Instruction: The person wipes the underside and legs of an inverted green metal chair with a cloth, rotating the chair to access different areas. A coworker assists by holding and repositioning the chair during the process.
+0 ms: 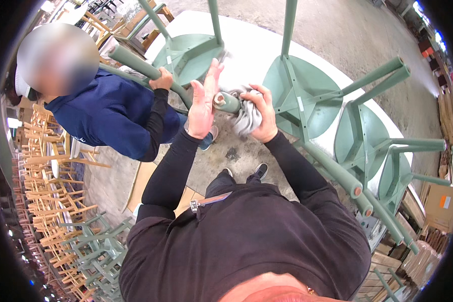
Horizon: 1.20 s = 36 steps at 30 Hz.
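Note:
Between my hands points the end of a green chair leg, with bare wood showing at its tip. My right hand is closed round a grey cloth pressed against that leg. My left hand is open, fingers stretched, its palm facing the leg's tip; whether it touches cannot be told. Just right of my hands an upside-down green seat lies on a white-topped table, legs in the air. The held leg seems to belong to it, but the join is hidden.
A person in a navy jacket stands at left, a hand on another green leg. More upturned green seats line the table to the right. Stacked wooden chair frames and green frames fill the left side.

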{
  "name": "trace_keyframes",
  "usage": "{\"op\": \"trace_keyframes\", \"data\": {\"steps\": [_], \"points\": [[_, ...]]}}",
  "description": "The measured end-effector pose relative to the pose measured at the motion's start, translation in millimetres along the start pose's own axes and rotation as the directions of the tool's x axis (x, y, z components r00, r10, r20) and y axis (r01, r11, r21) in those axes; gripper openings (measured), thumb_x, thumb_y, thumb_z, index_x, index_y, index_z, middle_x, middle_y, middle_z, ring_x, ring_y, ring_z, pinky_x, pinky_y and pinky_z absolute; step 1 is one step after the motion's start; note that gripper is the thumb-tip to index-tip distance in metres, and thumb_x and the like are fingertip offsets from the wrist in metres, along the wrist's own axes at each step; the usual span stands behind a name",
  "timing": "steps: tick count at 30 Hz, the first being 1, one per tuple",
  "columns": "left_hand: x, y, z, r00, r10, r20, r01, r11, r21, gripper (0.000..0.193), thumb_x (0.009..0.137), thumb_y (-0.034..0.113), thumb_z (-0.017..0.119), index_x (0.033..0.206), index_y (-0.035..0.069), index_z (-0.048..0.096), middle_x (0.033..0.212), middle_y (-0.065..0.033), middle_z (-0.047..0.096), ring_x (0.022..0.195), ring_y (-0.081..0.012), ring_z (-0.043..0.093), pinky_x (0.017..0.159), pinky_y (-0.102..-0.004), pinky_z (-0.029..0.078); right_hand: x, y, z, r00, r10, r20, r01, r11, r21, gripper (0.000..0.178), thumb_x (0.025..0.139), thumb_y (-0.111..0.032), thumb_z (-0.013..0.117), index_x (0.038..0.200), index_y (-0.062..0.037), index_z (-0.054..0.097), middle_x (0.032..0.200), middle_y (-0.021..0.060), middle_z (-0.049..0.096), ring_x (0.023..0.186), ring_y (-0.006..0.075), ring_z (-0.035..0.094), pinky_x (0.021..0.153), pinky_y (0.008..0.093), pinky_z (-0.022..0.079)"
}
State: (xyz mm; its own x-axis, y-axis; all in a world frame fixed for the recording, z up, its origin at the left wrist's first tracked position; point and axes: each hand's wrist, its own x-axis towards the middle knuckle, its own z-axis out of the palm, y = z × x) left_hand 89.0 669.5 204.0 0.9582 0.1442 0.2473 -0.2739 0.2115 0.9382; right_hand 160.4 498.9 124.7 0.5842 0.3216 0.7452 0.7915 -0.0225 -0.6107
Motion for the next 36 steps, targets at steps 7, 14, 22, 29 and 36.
{"op": "trace_keyframes", "data": {"steps": [7, 14, 22, 29, 36], "points": [[-18.9, -21.6, 10.3, 0.998, 0.055, 0.032, -0.038, 0.919, -0.392, 0.066, 0.110, 0.046, 0.035, 0.155, -0.003, 0.037, 0.160, -0.0223, 0.038, 0.153, -0.0298, 0.030, 0.125, -0.0427, 0.020, -15.0, 3.3, -8.3, 0.975, 0.220, -0.017, -0.221, 0.975, -0.024, 0.049, 0.067, -0.014, 0.087, 0.111, -0.0094, 0.066, 0.129, 0.0168, 0.054, 0.121, 0.0357, 0.056, 0.101, 0.0421, 0.048], [-29.9, -13.2, -7.1, 0.988, 0.108, 0.108, -0.084, 0.974, -0.209, 0.051, 0.098, 0.011, 0.067, 0.144, -0.003, 0.050, 0.149, -0.0207, 0.053, 0.146, -0.0284, 0.042, 0.121, -0.0408, 0.030, -34.0, -3.3, 4.8, 0.953, 0.289, -0.097, -0.298, 0.950, -0.094, 0.050, 0.069, -0.011, 0.085, 0.113, -0.0076, 0.062, 0.128, 0.0183, 0.052, 0.125, 0.0346, 0.052, 0.105, 0.0424, 0.044], [-20.6, -9.5, -21.0, 0.963, 0.177, 0.205, -0.160, 0.982, -0.097, 0.037, 0.093, -0.006, 0.068, 0.128, 0.000, 0.057, 0.143, -0.0152, 0.056, 0.133, -0.0200, 0.053, 0.112, -0.0342, 0.041, -32.7, -7.4, 4.7, 0.950, 0.298, -0.088, -0.309, 0.940, -0.145, 0.047, 0.073, -0.012, 0.082, 0.115, -0.0066, 0.061, 0.128, 0.0190, 0.053, 0.125, 0.0344, 0.052, 0.103, 0.0419, 0.045], [-24.7, -12.8, -16.9, 0.967, 0.217, 0.130, -0.212, 0.976, -0.051, 0.039, 0.091, -0.010, 0.069, 0.127, 0.000, 0.057, 0.140, -0.0142, 0.058, 0.129, -0.0181, 0.055, 0.110, -0.0334, 0.043, -32.7, -11.1, 9.8, 0.944, 0.314, -0.105, -0.328, 0.932, -0.155, 0.046, 0.075, -0.012, 0.082, 0.115, -0.0068, 0.060, 0.131, 0.0183, 0.051, 0.125, 0.0331, 0.053, 0.103, 0.0418, 0.045], [-33.1, -12.3, -11.7, 0.987, 0.149, 0.054, -0.137, 0.974, -0.179, 0.035, 0.091, -0.010, 0.068, 0.122, 0.000, 0.058, 0.138, -0.0148, 0.060, 0.127, -0.0196, 0.058, 0.110, -0.0353, 0.045, -34.9, -10.6, 7.2, 0.945, 0.315, -0.087, -0.326, 0.929, -0.175, 0.048, 0.074, -0.012, 0.083, 0.116, -0.0074, 0.059, 0.132, 0.0179, 0.051, 0.124, 0.0330, 0.053, 0.104, 0.0418, 0.044]]}}
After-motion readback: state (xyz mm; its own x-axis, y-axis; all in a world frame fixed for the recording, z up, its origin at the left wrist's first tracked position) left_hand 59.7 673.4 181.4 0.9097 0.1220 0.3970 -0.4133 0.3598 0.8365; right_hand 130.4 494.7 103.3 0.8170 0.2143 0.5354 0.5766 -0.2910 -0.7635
